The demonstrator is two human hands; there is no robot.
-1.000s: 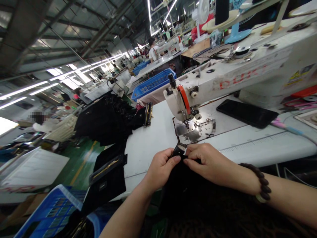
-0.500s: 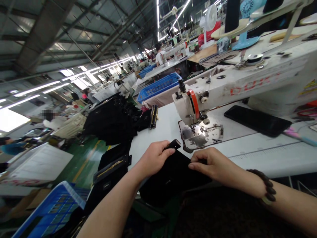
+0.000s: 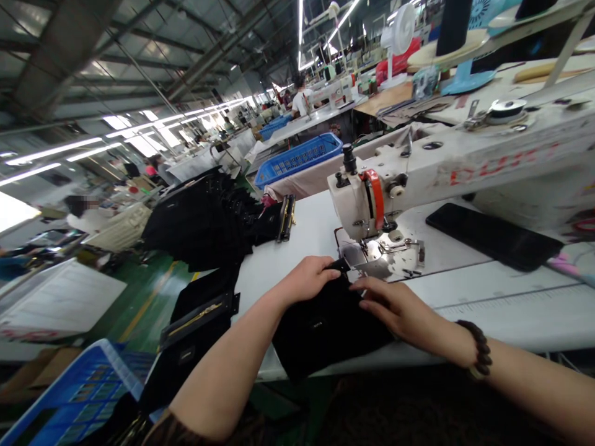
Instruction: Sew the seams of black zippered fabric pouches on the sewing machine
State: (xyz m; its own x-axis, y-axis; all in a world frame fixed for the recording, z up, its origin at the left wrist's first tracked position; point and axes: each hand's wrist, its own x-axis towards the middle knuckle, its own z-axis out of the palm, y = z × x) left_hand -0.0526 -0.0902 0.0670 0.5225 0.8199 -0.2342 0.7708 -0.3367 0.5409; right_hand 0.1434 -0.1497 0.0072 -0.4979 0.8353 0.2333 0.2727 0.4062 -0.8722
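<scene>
A black fabric piece [image 3: 325, 341] with a small label lies over the front edge of the white sewing table. My left hand [image 3: 309, 279] is closed on its upper edge, thumb on top, where a stiff black strip points toward the needle area. My right hand [image 3: 400, 310] is at the piece's right side, thumb and forefinger apart, fingertips at the fabric near the machine plate. Just beyond both hands stands the white sewing machine [image 3: 346, 204] with a red-orange guard. The fabric's edge under my right fingers is partly hidden.
A black phone [image 3: 493, 235] lies on the table under the machine arm. Black pieces with gold zippers [image 3: 286, 218] lie at the table's left, beside a heap of black fabric [image 3: 195, 223]. Blue baskets [image 3: 300, 158] stand behind, another [image 3: 106, 371] at lower left.
My left hand has moved the black fabric forward and right, bringing its strip up to the machine plate. My right hand's pinch has loosened, with thumb and forefinger now apart.
</scene>
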